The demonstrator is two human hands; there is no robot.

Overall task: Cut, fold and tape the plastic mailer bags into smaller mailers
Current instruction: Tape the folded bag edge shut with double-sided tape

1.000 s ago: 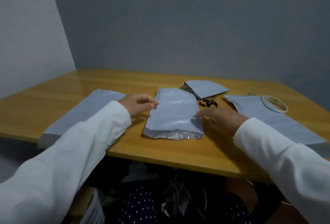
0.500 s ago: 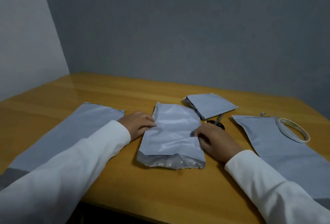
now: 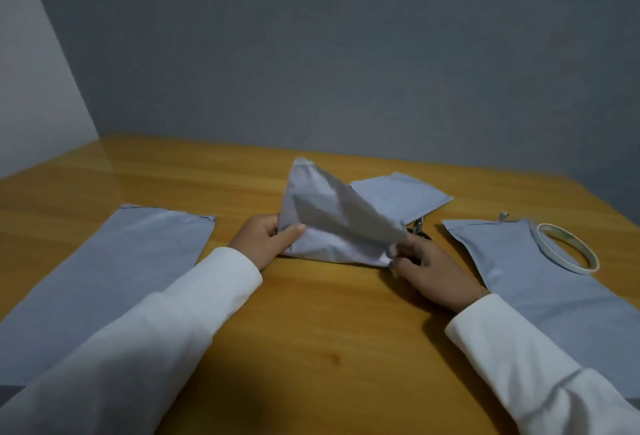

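Centre of frame: cut mailer piece [image 3: 332, 223] lifted off table [image 3: 311, 330], far end raised and folding over. Left hand [image 3: 265, 239] pinches its left edge, thumb on top, grip clamped on plastic. Right hand [image 3: 429, 270] pinches right corner, grip likewise clamped. Small folded mailer [image 3: 401, 197] lies flat just behind. Scissors [image 3: 419, 230] mostly hidden behind right hand. Long mailer bag [image 3: 114, 282] flat at left. Another mailer bag [image 3: 540, 289] at right, tape roll [image 3: 568, 252] resting on it.
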